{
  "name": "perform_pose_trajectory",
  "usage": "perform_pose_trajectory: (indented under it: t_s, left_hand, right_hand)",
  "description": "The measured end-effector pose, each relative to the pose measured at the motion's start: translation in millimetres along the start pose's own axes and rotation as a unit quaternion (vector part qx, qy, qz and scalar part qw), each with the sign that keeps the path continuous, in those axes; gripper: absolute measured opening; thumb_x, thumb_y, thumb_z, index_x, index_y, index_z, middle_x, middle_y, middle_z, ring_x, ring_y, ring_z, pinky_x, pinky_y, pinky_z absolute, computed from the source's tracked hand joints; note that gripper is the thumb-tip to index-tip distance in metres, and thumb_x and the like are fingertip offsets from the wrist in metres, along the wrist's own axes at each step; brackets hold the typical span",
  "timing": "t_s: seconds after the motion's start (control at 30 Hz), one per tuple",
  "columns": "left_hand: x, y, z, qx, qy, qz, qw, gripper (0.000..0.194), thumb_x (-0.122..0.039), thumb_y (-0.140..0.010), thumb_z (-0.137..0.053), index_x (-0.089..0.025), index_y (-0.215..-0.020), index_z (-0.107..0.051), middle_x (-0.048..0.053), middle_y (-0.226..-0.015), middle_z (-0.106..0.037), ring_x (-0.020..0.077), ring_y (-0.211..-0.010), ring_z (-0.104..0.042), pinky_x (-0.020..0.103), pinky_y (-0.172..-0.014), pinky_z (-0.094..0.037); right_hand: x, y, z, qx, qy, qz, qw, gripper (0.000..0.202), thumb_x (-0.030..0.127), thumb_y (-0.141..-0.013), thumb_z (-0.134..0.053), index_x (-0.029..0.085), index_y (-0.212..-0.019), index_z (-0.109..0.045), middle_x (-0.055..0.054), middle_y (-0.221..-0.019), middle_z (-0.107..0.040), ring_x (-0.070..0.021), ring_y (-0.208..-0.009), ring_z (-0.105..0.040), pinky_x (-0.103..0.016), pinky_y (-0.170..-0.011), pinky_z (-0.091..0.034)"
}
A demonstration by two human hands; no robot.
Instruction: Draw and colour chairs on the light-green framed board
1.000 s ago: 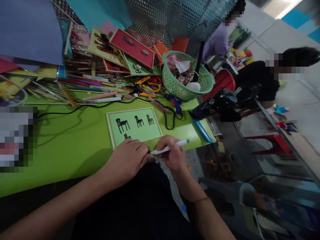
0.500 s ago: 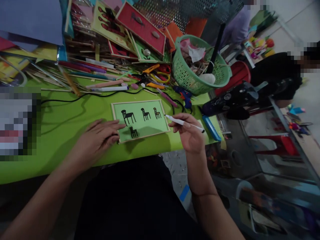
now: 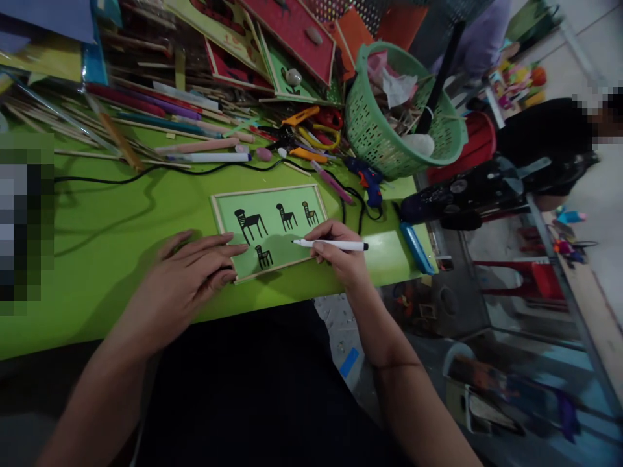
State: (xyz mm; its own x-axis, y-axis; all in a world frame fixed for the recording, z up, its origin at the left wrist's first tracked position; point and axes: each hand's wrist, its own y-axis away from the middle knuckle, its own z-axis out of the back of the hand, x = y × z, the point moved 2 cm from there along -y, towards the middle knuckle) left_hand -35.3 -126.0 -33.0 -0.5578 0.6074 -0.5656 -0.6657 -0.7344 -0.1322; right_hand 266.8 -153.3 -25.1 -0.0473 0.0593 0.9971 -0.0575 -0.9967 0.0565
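Our left hand (image 3: 187,275) lies flat, fingers spread, pinning the framed chair picture (image 3: 270,228) by its near-left corner. Our right hand (image 3: 338,253) pinches a white marker (image 3: 331,244), tip over the picture's near-right area. Panel looks light, stiff, likely slides; we'd hold it at the wooden frame edge.

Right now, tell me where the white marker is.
In the head view the white marker is held in the right hand, lying level, with its tip over the right part of the green framed chair picture, across from the left hand.

right hand (image 3: 341,256) lowered, pen (image 3: 331,244) tip seemingly over card (image 3: 267,224)
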Motion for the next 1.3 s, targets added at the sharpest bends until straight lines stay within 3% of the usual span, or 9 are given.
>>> perform_pose_trajectory:
  t_s: [0.23, 0.57, 1.3]
  left_hand:
    - [4.5, 0.6, -2.0, -0.041, 0.011, -0.026, 0.999, 0.039, -0.054, -0.118, -0.039, -0.035, -0.118, -0.072, -0.006, -0.139, -0.08, 0.0228, -0.141, -0.068, 0.046, -0.126, -0.033]
    - [2.0, -0.2, -1.3, -0.038, 0.0, -0.045, 0.998, 0.034, -0.051, -0.119, -0.037, -0.035, -0.118, -0.067, -0.008, -0.14, -0.079, 0.0223, -0.14, -0.067, 0.044, -0.122, -0.03]
    - [4.3, 1.0, -2.6, -0.052, 0.012, -0.048, 0.997, 0.033, -0.048, -0.119, -0.04, -0.034, -0.111, -0.07, -0.009, -0.139, -0.08, 0.0189, -0.141, -0.067, 0.039, -0.129, -0.029]
  right_hand:
    - [-2.7, 0.1, -3.4, -0.015, 0.06, 0.037, 0.997, 0.02, 0.035, -0.09, -0.08, 0.024, -0.086, -0.064, 0.004, -0.069, -0.063, -0.0109, -0.055, -0.049, -0.026, -0.051, -0.037]
    - [2.6, -1.3, -7.5, -0.046, 0.153, 0.076, 0.984, 0.014, 0.028, -0.085, -0.074, 0.024, -0.08, -0.062, 0.005, -0.067, -0.059, -0.0109, -0.057, -0.045, -0.027, -0.054, -0.036]
    - [0.4, -0.7, -7.4, -0.024, 0.159, 0.078, 0.984, 0.014, 0.028, -0.089, -0.075, 0.024, -0.083, -0.063, 0.005, -0.068, -0.059, -0.011, -0.056, -0.046, -0.027, -0.052, -0.034]
